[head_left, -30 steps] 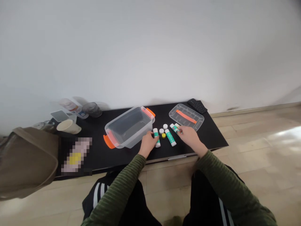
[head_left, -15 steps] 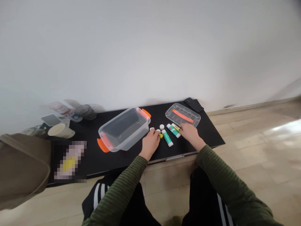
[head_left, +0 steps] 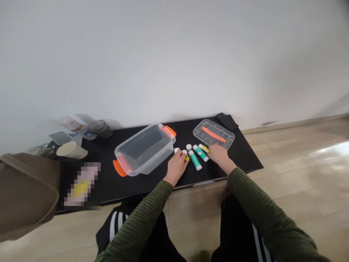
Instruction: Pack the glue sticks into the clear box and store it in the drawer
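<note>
My left hand [head_left: 176,168] is closed, its thumb and fingers on a small yellow cap [head_left: 187,158]. White caps [head_left: 189,147] lie around its fingertips. My right hand [head_left: 219,155] has its fingers round the near end of a white and yellow glue stick [head_left: 205,148]; the rest of that stick is hidden. Between the hands, two green and white glue sticks lie side by side: the nearer glue stick [head_left: 194,161] and the farther glue stick [head_left: 201,153]. Left of them stands an open clear plastic box [head_left: 148,168] with orange latches. Behind my right hand lies its clear lid [head_left: 198,135] with an orange handle.
A black remote-like object [head_left: 228,122] lies at the table's back right corner. At the left are a paper cup [head_left: 72,150], a dark jar [head_left: 100,128], a bottle [head_left: 77,128] and a blurred-out pink item [head_left: 83,183]. A brown covered shape [head_left: 27,196] fills the left edge.
My left hand's fingers have closed on the yellow cap, which now shows its edge. My right hand stays on the yellow glue stick. The view has shifted slightly.
</note>
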The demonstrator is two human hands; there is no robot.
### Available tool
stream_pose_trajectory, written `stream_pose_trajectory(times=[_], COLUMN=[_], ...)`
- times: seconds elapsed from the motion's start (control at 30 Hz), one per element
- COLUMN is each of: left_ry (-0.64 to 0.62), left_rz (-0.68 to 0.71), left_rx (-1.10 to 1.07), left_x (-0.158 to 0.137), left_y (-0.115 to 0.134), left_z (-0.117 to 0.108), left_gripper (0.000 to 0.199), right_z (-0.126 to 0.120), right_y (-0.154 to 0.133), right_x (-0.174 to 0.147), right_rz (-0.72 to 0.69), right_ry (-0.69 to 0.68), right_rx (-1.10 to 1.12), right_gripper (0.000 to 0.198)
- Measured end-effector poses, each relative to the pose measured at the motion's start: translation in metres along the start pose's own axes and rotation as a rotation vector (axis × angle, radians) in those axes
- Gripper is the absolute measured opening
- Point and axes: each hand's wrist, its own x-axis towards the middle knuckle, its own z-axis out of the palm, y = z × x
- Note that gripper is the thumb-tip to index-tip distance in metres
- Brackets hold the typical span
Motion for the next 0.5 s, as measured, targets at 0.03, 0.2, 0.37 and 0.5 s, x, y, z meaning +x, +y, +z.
stream_pose_trajectory(times=[0.03,0.2,0.37,0.5], left_ry=[0.014,0.177,0.174,0.106], left_rz=[-0.005,-0.079,-0.348,-0.431], left_rx=[-0.023,-0.444,-1.299,-1.726], left_x=[0.000,0.004,0.010,0.007], left_y=[0.000,-0.003,-0.003,0.003], left_z=[-0.002,-0.007,-0.007,-0.014], left_gripper=[0.017,0.018,0.029,0.037], right_z=[0.000,-0.007,-0.013,-0.008], right_y=[0.000,0.004,-0.001,-0.014], right_x=[0.000,-0.007,-0.028,-0.049], right_rz=[-0.003,-0.009,-0.118,-0.328], right_ry=[0.002,0.058,0.137,0.163], right_rx=[-0.007,0.018,0.206,0.383], right_gripper=[0.029,0.026,0.025,0.021])
